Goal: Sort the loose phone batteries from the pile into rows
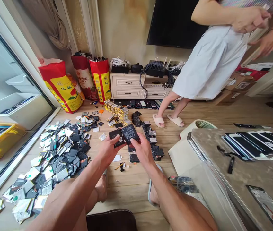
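Observation:
My left hand (111, 144) is closed on a flat black phone battery (115, 135), thumb pressed on its face. In my right hand (141, 146) is another black phone battery (129, 132) with white printing, its edge overlapping the first one. Both are held up over the floor between my knees. To the left spreads a large loose heap of batteries (66, 154), black and silver-white. Beyond my hands stand neat stacks of yellow-edged batteries (117, 110). Rows of stacked black batteries (151, 134) run along the right of my hands.
A person (206, 57) in white shorts and slippers stands at the right. Rice sacks (61, 86) stand by a white cabinet (127, 86) with cables on it. A stone-topped table (213, 147) at right carries phones (247, 144) and a black marker (231, 165).

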`<state>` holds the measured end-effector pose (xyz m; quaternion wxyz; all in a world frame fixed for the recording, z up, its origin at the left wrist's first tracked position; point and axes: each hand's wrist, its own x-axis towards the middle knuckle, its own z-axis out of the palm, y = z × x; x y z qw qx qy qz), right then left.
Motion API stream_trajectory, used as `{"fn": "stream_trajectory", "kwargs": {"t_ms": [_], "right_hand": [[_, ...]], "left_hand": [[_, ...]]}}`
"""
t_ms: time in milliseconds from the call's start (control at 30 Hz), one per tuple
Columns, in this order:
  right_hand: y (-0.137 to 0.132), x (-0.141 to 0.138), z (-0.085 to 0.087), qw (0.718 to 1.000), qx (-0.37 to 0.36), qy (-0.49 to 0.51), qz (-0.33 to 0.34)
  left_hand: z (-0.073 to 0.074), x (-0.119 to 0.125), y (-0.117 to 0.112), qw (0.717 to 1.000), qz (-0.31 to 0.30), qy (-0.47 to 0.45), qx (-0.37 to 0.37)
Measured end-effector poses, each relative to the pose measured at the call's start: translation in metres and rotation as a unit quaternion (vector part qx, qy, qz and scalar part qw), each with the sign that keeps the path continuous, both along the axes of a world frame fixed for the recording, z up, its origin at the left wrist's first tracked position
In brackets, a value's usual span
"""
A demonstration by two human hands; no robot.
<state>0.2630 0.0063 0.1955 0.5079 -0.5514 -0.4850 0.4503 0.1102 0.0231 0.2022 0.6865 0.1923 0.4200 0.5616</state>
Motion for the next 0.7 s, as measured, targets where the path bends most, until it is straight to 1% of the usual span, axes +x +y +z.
{"fn": "stream_trajectory", "kwargs": {"t_ms": [233,400,700], "right_hand": [[0.003,0.005,-0.008,0.999,0.003,0.045,-0.006],[0.005,0.008,-0.012,0.999,0.0,0.044,-0.007],[0.006,0.008,-0.009,0.999,0.019,0.042,0.0]], "left_hand": [[0.005,0.001,-0.001,1.0,0.001,-0.004,0.007],[0.008,-0.002,0.0,1.0,-0.005,-0.008,0.017],[0.012,-0.006,0.0,0.999,0.003,0.001,0.035]]}}
